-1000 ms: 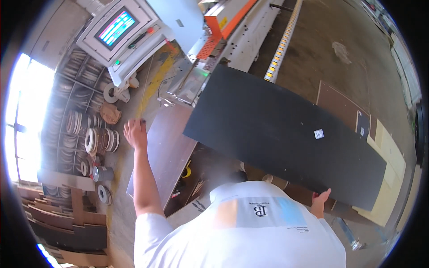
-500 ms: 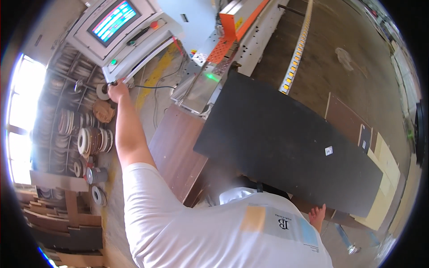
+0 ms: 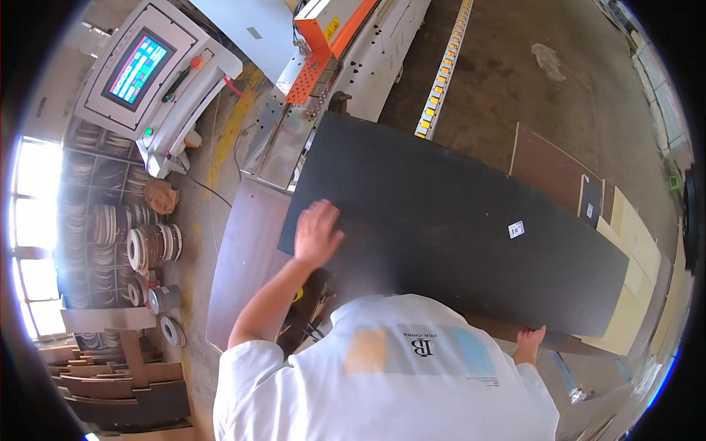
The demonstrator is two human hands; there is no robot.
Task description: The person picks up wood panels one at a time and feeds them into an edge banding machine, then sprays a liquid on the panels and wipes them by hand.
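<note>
A large, dark grey flat board (image 3: 434,220) with a small white label (image 3: 516,229) lies across the middle, its far left end against the machine's metal bed (image 3: 283,140). My left hand (image 3: 318,234) is over the board's left end with its fingers stretched out, holding nothing; I cannot tell whether the palm presses on the surface. At the board's near right edge, my right hand (image 3: 529,342) grips the rim, part of its fingers hidden by the board.
A control panel (image 3: 140,73) with a lit screen stands far left. Orange guard (image 3: 312,59) and yellow-studded rail (image 3: 441,77) extend beyond the board. Brown and cream panels (image 3: 625,272) lie right, a wood panel (image 3: 246,257) left, rolls of edging (image 3: 154,246) on racks farther left.
My left hand has come away from below the control panel and moved right and nearer, over the board. My right hand has risen onto the board's near edge. The view has shifted.
</note>
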